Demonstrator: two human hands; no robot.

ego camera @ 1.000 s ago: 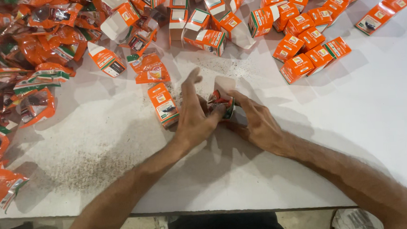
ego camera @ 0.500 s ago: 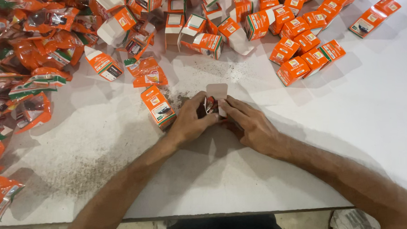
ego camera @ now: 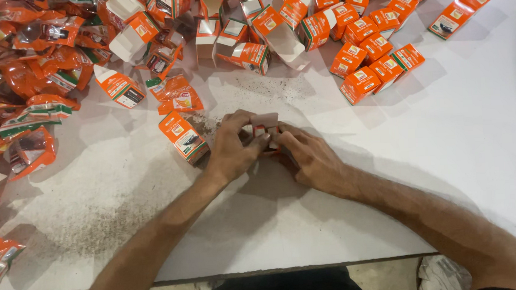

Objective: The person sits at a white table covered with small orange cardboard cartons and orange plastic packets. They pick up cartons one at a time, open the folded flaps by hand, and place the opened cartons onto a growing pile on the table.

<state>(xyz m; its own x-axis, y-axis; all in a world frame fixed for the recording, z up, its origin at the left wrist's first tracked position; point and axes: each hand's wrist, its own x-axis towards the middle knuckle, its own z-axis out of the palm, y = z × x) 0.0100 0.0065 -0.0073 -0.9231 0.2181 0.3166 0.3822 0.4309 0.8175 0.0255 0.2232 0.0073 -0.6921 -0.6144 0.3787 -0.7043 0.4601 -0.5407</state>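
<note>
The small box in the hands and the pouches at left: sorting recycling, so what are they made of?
The small box, held by left hand and right hand, looks like thin printed cardboard: matte white flap, sharp folds. The orange pouches seem glossy plastic film: crinkled, with highlights.

Pretty evenly lit overall, bright but soft, no harsh hotspots. Light seems to be thrown from above and a bit to the left, since soft shadows are cast to the right of the boxes (ego camera: 377,68) and under the arms onto the white table (ego camera: 476,151). A mild sheen is seen on the plastic pouches (ego camera: 25,75) at left. Sharpness is decent in the middle; slight softness and wide-angle stretch are noticed toward the edges.
</note>
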